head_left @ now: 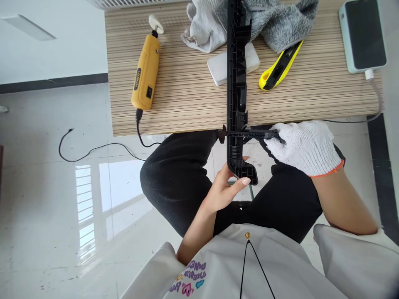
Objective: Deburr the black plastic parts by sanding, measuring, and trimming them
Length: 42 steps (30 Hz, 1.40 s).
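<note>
A long black plastic trim piece (238, 95) with ribs and clips reaches from above the table to over my lap. My left hand (225, 189), bare, grips its bent lower end, thumb on the near face and fingers behind. My right hand (304, 147), in a white knitted glove with an orange cuff, is closed on a black caliper (255, 134) with scale marks. The caliper lies across the trim piece just past the table edge, its jaws at the left side. Whether the jaws touch the plastic I cannot tell.
On the striped wooden table (187, 104) lie a yellow rotary tool (146, 72) with a corded end, a white block (218, 68), a yellow utility knife (280, 66), a grey cloth (286, 25), a white glove (205, 29) and a phone-like device (363, 35) on a cable.
</note>
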Available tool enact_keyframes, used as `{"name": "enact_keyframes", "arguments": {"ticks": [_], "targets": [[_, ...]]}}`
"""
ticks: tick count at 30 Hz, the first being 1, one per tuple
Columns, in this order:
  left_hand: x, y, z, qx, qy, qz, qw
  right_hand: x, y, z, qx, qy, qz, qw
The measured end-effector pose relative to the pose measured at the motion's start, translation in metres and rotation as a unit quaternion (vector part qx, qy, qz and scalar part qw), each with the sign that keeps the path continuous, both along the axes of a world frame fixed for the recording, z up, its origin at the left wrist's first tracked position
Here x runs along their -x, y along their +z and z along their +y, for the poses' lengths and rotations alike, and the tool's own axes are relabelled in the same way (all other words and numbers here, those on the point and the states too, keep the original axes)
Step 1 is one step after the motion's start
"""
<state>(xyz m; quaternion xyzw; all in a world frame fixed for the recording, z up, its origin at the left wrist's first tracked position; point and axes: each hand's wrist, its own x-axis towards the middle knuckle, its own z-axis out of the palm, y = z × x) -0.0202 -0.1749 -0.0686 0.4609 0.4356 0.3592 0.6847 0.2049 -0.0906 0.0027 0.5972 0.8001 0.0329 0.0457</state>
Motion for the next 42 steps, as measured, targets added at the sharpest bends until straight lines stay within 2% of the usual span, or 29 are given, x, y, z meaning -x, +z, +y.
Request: {"name": "enact_keyframes", "arguments": {"ticks": [12, 22, 38, 42], "targets": [[0.0014, -0.0031, -0.0024, 0.011, 0.002, -0.018, 1.000, 0.0019, 0.0032, 0.0011, -0.010, -0.012, -0.015, 1.000], [0.0001, -0.0038, -0.0029, 0.024, -0.003, -0.040, 0.999, 0.0050, 0.0074, 0.0007, 0.029, -0.021, 0.011, 0.999], [0.0012, -0.0027, -0.0025, 0.026, 0.002, -0.027, 0.999, 0.0044, 0.0074, 0.0013, 0.001, -0.012, -0.007, 1.000], [0.0014, -0.0027, -0.0024, 0.028, 0.005, -0.024, 0.999, 0.0032, 0.0058, 0.0009, 0.032, -0.029, 0.010, 0.999]]}}
